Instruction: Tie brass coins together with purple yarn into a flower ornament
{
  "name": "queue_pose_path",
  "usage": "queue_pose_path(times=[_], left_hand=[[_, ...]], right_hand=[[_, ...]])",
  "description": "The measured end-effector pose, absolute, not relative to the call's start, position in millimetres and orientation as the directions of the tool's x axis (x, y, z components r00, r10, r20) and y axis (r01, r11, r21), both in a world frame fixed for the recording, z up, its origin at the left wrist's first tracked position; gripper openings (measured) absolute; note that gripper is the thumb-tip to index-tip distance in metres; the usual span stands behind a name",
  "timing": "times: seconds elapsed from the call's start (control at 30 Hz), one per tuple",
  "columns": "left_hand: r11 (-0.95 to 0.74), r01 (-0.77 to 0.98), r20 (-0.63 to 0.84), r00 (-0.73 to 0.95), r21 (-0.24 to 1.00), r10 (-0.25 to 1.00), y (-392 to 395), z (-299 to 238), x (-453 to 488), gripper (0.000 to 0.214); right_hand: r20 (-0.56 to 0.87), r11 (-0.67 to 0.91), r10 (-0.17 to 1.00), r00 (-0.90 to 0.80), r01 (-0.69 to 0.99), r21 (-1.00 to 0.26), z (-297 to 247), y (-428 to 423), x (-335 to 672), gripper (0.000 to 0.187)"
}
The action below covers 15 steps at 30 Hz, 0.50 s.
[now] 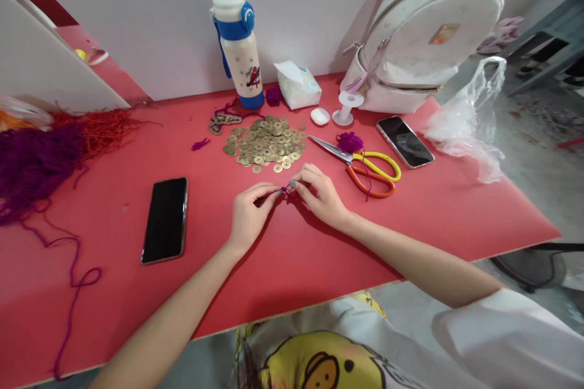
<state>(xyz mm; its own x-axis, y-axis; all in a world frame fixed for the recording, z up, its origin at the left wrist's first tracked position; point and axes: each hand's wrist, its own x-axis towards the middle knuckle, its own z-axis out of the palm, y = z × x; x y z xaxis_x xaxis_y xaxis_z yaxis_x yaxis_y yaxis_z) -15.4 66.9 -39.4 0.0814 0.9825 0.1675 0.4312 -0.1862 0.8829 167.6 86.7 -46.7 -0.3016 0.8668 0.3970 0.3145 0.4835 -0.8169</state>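
Between my two hands a short piece of purple yarn (286, 190) is pinched just above the red table, with a small loop or knot in it. My left hand (252, 209) grips one side between thumb and index finger. On the other side my right hand (322, 196) pinches it the same way, fingers curled. Right behind them lies a heap of brass-coloured coins (269, 141) with holes in the middle. A string of coins (223, 122) with purple yarn sits at the heap's left. Scissors (365, 167) with yellow and orange handles lie right of my right hand.
Phones lie at left (165, 220) and right (405, 141). A bottle (239, 51), a tissue pack (301, 91), a white spool (348, 107) and a backpack (410, 42) stand at the back. Purple yarn (36, 161) is piled far left; a plastic bag (469, 121) lies right.
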Motion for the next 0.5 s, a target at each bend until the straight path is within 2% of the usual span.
queue_pose_path(times=[0.33,0.5], left_hand=[[-0.165,0.398,0.146,0.077,0.902,0.986,67.2,-40.7,-15.7,0.011],[-0.154,0.336,0.147,0.047,0.929,0.988,67.7,-39.6,-15.4,0.010]], right_hand=[[0.417,0.502,0.854,-0.311,0.285,-0.817,-45.9,86.4,167.4,0.020],[0.462,0.575,0.800,-0.382,0.272,-0.771,-42.8,89.0,173.3,0.029]])
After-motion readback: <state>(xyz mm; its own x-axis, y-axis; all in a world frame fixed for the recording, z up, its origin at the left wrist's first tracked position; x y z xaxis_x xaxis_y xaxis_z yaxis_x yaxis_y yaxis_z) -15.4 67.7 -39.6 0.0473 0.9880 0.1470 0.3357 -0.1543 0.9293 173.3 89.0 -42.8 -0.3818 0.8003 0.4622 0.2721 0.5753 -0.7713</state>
